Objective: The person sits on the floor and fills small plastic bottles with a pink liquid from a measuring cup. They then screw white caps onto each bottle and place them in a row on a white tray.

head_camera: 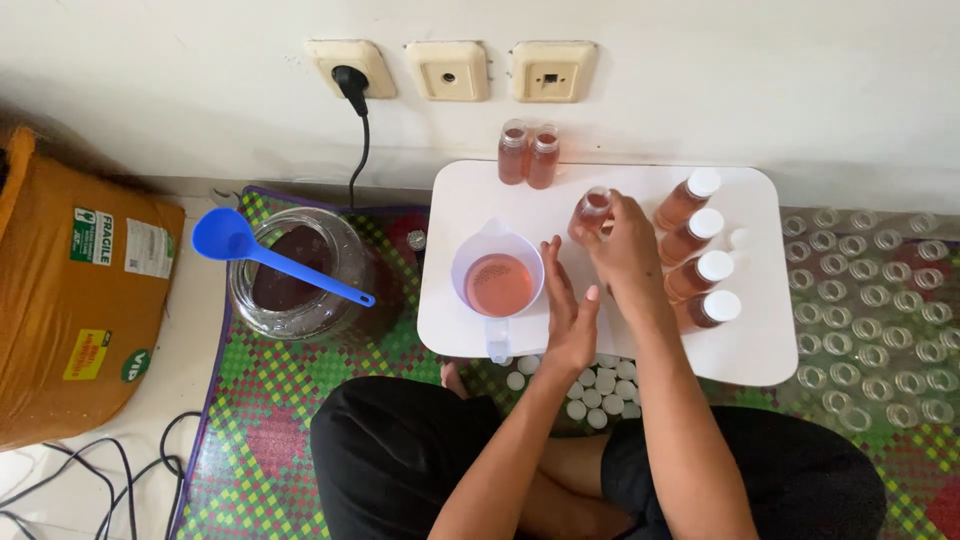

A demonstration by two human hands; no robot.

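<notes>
My right hand holds a small clear bottle of amber liquid, uncapped, above the white tray table. My left hand rests flat and open on the tray, beside a white measuring jug of pinkish liquid. Two uncapped filled bottles stand at the tray's far edge. Several filled bottles with white caps lie in a row at the tray's right side.
A glass jar of dark liquid with a blue ladle across it stands left of the tray. Loose white caps lie at the tray's near edge. Several empty clear bottles cover the mat at right. A brown cardboard box sits far left.
</notes>
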